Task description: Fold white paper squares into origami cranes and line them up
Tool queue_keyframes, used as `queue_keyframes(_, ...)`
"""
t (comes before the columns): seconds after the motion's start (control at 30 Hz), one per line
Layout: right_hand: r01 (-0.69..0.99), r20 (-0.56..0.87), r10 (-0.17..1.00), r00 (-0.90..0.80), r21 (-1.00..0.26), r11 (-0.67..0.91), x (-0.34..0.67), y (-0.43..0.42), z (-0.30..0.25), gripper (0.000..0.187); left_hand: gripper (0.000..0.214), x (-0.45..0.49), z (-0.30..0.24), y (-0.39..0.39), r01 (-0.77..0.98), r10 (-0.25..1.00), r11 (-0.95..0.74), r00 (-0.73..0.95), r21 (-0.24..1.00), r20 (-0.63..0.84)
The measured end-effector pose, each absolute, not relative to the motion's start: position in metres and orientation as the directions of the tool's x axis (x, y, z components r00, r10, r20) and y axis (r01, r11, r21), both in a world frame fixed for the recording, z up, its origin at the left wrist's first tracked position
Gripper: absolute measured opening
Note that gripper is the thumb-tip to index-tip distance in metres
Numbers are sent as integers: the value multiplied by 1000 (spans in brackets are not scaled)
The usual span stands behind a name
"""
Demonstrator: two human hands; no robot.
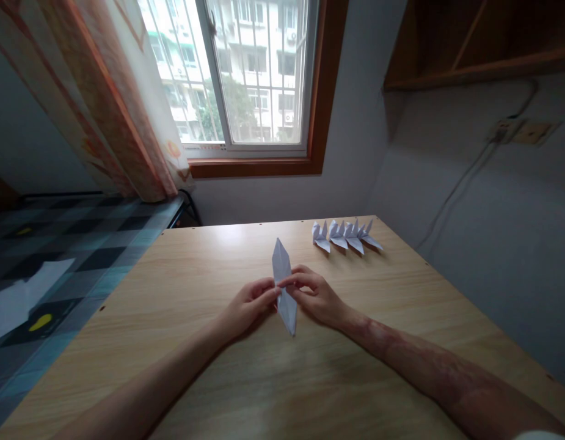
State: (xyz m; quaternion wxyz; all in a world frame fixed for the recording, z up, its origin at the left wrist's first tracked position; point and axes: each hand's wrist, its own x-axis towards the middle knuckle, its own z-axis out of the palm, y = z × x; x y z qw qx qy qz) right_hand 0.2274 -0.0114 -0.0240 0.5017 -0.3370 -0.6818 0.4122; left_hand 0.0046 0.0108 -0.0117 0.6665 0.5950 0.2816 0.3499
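A long, pointed piece of folded white paper (287,311) is held upright-tilted over the middle of the table, one tip away from me and the other toward me. My left hand (257,300) pinches its left edge near the middle between thumb and fingers. From the other side my right hand (316,296) grips the same spot, its index finger lying across the paper's face. The fingertips of both hands nearly meet at the paper's waist. Creases run along its length; its far side is hidden.
Several folded white paper figures (339,235) stand in a row at the table's back right. The wooden table (209,256) meets a wall below the window (259,73). To the left, white sheets (28,293) lie on a checked bed (121,229). A cable (456,183) hangs at right.
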Motion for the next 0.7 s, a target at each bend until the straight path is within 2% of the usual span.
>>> queue_keyframes(0.23, 133, 455, 852, -261, -857, 498, 225, -12, -28, 39, 41, 7, 0, 3, -31, 786, -69, 614, 997, 74)
queue_keyframes(0.43, 185, 541, 789, -291, -777, 601, 229, -16, -19, 27, 43, 2, 3, 1, 101, 813, -213, 570, 972, 119)
queue_keyframes(0.63, 226, 524, 808, -271, -781, 582, 226, -17, -20, 32, 43, -1, -2, 6, 185, 815, -405, 517, 895, 262)
queue_keyframes(0.7, 213, 504, 821, -267, -800, 561, 225, -16, -21, 28, 43, -2, -3, 5, 214, 816, -446, 496, 869, 296)
